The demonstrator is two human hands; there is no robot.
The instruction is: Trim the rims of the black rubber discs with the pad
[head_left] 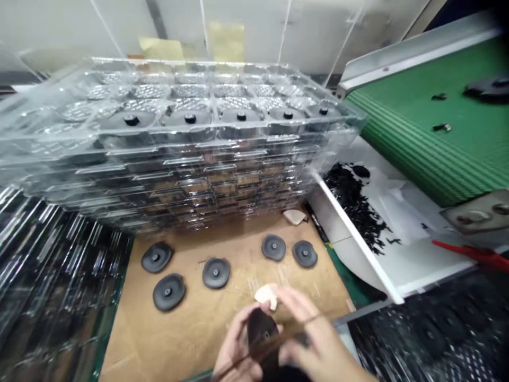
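Observation:
Both hands meet at the bottom centre over a brown cardboard sheet (191, 329). My left hand (234, 353) and my right hand (314, 339) together hold a dark round disc part (260, 331), blurred by motion. A small pale piece (267, 293) lies on the cardboard just beyond my fingers. Several dark grey disc parts lie loose on the cardboard, such as one (216, 272) in the middle and one (305, 253) to the right. A tall stack of clear plastic trays (178, 159) with discs in the top tray's near row stands behind.
A white bin (358, 241) with small black pieces (353, 199) sits to the right. A green conveyor belt (437, 132) carries a few dark parts. A red tool handle (473, 253) lies at right. More clear trays (51, 286) are stacked at left.

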